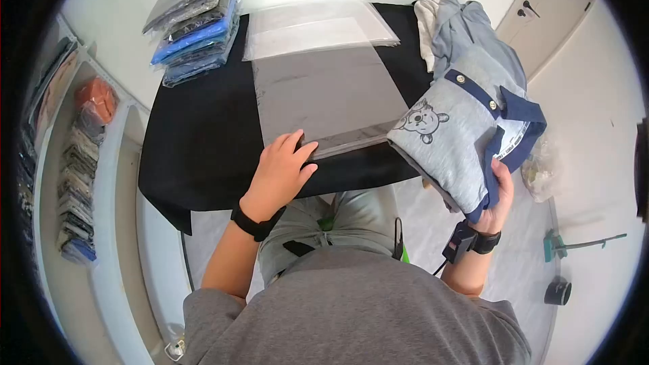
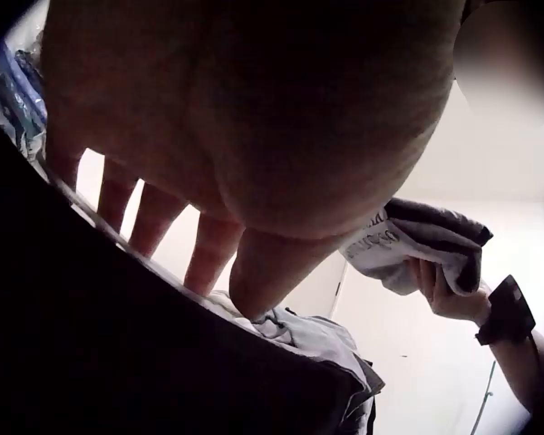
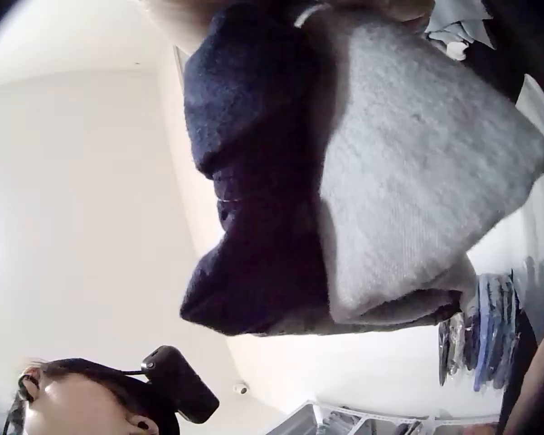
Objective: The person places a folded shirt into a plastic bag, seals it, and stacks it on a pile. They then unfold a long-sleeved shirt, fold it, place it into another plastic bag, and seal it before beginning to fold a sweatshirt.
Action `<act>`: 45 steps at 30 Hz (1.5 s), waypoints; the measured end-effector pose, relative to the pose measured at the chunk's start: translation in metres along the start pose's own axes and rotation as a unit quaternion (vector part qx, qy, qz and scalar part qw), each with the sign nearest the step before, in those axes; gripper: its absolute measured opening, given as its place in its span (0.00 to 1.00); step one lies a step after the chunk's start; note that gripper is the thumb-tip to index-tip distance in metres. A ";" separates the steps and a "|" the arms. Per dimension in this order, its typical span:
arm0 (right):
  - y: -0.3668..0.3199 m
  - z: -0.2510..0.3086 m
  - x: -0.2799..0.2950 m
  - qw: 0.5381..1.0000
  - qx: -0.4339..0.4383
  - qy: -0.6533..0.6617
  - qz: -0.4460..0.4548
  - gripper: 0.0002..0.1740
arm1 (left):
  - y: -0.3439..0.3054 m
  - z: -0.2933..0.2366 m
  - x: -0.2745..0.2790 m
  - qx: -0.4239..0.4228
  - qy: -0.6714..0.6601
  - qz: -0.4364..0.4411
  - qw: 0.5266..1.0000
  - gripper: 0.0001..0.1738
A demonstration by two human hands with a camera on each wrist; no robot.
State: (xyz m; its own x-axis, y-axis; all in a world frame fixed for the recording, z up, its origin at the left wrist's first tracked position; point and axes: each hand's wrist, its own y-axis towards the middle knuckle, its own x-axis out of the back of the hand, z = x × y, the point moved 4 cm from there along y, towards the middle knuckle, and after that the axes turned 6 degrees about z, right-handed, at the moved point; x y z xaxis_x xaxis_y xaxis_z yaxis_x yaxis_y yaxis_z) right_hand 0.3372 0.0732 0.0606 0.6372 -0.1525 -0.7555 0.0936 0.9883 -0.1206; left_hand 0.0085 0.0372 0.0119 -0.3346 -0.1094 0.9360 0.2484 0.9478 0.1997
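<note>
My right hand (image 1: 499, 199) grips a folded light grey polo shirt (image 1: 439, 155) by its navy collar end. The shirt has a bear print and a buttoned navy placket, and it is held up at the table's right front corner. In the right wrist view its grey underside (image 3: 417, 172) and the navy collar (image 3: 254, 172) hide most of the hand. My left hand (image 1: 280, 169) rests with extended fingers on the near edge of a clear plastic bag (image 1: 324, 94) lying flat on the table. Those fingers (image 2: 154, 213) are spread apart in the left wrist view.
A black-covered table (image 1: 196, 149) holds a stack of bagged, folded clothes (image 1: 199, 34) at back left. More clear bags (image 1: 304, 30) lie at the back. Loose grey garments (image 1: 466, 27) are heaped at back right. Shelves with bagged clothes (image 1: 78, 189) stand to the left.
</note>
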 end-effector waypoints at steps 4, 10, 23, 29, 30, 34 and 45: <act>0.004 0.001 0.000 0.997 -0.025 0.000 0.071 0.14 | 0.008 -0.003 0.001 0.003 0.014 -0.040 0.999 0.23; -0.003 -0.005 -0.003 0.996 -0.064 -0.032 0.057 0.14 | 0.014 -0.003 0.005 -0.019 0.014 -0.003 1.000 0.24; -0.007 -0.027 -0.009 0.959 -0.222 -0.054 0.169 0.18 | 0.032 0.004 0.014 -0.023 -0.049 -0.103 0.993 0.24; -0.009 -0.072 -0.014 0.890 -0.390 -0.078 0.224 0.16 | 0.045 -0.014 0.027 -0.066 -0.079 -0.209 0.972 0.29; -0.007 -0.081 -0.009 0.887 -0.401 -0.066 0.220 0.15 | 0.044 -0.014 0.026 -0.059 -0.082 -0.211 0.972 0.30; 0.002 -0.098 0.004 0.867 -0.457 -0.044 0.194 0.15 | 0.041 -0.011 0.024 -0.041 -0.073 -0.199 0.976 0.30; 0.054 -0.132 -0.005 0.958 -0.232 -0.026 0.166 0.11 | 0.035 -0.019 0.020 -0.062 -0.095 -0.166 0.980 0.31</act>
State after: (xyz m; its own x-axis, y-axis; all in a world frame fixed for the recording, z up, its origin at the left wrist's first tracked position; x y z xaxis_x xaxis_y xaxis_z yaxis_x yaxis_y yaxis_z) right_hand 0.2378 0.1262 -0.0268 0.6109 0.1827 -0.7703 -0.4632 0.8715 -0.1607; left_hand 0.0274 0.0623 0.0434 -0.5753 -0.3372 0.7452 0.2023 0.8241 0.5291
